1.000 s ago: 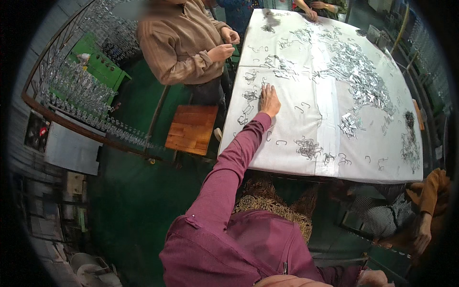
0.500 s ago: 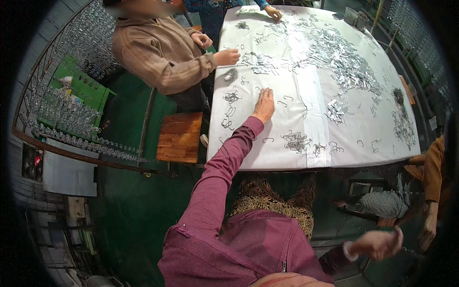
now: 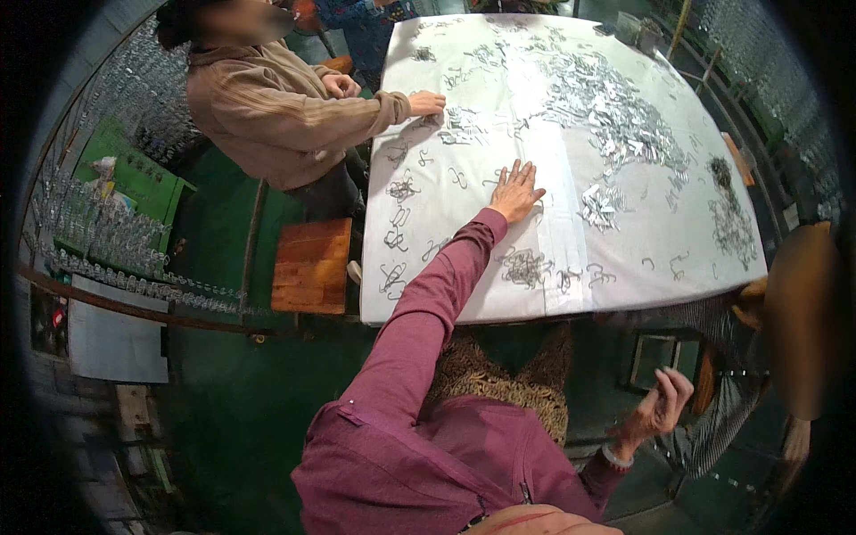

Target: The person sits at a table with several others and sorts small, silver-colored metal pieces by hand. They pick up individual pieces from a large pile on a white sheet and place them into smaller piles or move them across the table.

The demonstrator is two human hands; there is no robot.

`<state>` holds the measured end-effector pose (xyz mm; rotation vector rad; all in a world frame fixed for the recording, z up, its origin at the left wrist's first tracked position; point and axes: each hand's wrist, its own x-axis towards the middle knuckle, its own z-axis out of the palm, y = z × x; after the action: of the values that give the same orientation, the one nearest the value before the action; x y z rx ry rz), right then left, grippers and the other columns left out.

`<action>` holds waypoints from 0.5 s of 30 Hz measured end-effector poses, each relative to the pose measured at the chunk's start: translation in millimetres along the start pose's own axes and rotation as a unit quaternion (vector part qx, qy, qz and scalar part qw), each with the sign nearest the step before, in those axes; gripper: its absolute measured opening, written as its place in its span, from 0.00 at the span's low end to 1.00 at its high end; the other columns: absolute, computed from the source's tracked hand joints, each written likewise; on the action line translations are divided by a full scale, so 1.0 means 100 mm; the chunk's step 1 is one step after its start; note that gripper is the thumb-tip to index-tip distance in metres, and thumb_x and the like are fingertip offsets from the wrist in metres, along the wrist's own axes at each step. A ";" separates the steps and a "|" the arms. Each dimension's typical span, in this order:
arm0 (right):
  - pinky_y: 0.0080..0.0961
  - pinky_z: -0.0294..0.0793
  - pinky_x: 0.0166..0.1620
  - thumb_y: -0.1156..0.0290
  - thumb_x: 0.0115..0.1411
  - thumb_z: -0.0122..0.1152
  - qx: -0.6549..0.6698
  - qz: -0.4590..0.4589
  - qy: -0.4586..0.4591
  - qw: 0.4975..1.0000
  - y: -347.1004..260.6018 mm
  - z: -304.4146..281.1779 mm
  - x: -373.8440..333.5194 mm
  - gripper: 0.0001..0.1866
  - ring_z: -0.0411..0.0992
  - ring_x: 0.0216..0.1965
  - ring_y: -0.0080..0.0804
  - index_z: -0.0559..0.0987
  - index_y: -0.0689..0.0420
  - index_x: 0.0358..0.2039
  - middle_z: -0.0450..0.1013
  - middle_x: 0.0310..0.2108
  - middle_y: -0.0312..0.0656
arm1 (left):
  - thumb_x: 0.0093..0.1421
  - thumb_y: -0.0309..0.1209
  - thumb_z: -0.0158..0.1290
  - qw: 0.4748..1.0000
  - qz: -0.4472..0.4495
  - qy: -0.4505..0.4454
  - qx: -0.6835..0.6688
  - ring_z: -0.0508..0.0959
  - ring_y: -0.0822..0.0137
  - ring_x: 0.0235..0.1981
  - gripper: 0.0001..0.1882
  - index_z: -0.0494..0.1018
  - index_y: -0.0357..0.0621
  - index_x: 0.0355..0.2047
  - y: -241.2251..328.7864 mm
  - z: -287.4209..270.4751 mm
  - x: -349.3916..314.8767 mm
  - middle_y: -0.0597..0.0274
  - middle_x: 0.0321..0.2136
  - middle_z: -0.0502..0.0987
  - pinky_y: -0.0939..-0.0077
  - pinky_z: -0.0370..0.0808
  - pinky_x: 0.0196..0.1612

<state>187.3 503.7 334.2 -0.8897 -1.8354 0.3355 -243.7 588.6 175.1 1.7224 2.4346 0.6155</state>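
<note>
Flat on the white-covered table, my left hand lies with its fingers spread. Thin curved metal wire hooks are scattered beside it, and one lies by its fingertips. A tangled heap of wire hooks sits nearer me, below my left wrist. My right hand hangs in the air off the table's near right side. Its fingers are loosely bent and apart, and I see nothing in it. Beyond my left hand spreads a large pile of shiny flat metal pieces, with a smaller cluster closer.
A co-worker in a brown jacket reaches onto the table's left side; another person stands at the far end. Someone else is at the right. A wooden stool stands at the left. Racks of hanging metal pieces line both sides.
My left hand has slid right across the cloth and its fingers have spread. My right hand has turned upward and moved left. The far person's hand has left the table.
</note>
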 end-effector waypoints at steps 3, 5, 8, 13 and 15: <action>0.30 0.72 0.41 0.91 0.52 0.47 -0.017 0.050 0.016 0.998 0.27 -0.17 -0.08 0.12 0.69 0.39 0.36 0.77 0.65 0.31 0.68 0.36 0.43 | 0.63 0.43 0.39 0.999 0.003 0.042 0.018 0.46 0.52 0.66 0.30 0.53 0.40 0.61 -0.07 -0.01 0.44 0.52 0.63 0.53 0.56 0.44 0.65; 0.28 0.73 0.40 0.90 0.53 0.47 -0.022 0.077 0.001 0.997 0.42 -0.21 -0.14 0.12 0.69 0.39 0.35 0.77 0.64 0.32 0.68 0.37 0.42 | 0.62 0.37 0.42 0.993 -0.006 0.103 0.061 0.56 0.50 0.63 0.25 0.61 0.38 0.57 -0.30 0.08 0.74 0.50 0.58 0.61 0.56 0.55 0.63; 0.28 0.73 0.39 0.89 0.54 0.48 -0.061 0.121 -0.019 0.991 0.52 -0.23 -0.19 0.11 0.69 0.39 0.35 0.78 0.63 0.32 0.68 0.37 0.42 | 0.56 0.27 0.45 0.988 -0.053 0.057 0.132 0.70 0.55 0.46 0.10 0.70 0.37 0.38 -0.34 -0.02 1.07 0.52 0.40 0.71 0.61 0.70 0.47; 0.27 0.72 0.39 0.89 0.54 0.48 -0.059 0.105 -0.052 0.991 0.57 -0.11 -0.06 0.11 0.69 0.39 0.34 0.77 0.63 0.32 0.68 0.37 0.42 | 0.54 0.24 0.47 0.971 -0.001 0.125 0.204 0.75 0.58 0.37 0.05 0.72 0.38 0.29 -0.48 0.00 0.85 0.55 0.31 0.71 0.69 0.77 0.36; 0.24 0.71 0.40 0.90 0.54 0.47 -0.048 0.079 -0.071 0.993 0.53 -0.04 0.06 0.11 0.69 0.38 0.31 0.77 0.64 0.32 0.69 0.37 0.41 | 0.54 0.24 0.46 0.965 -0.001 0.137 0.222 0.75 0.59 0.36 0.05 0.72 0.38 0.29 -0.43 0.02 0.69 0.55 0.31 0.70 0.68 0.77 0.35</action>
<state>212.2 543.1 308.8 -1.1065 -1.9286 0.4206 -305.7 641.1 168.2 1.8928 2.9491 0.3393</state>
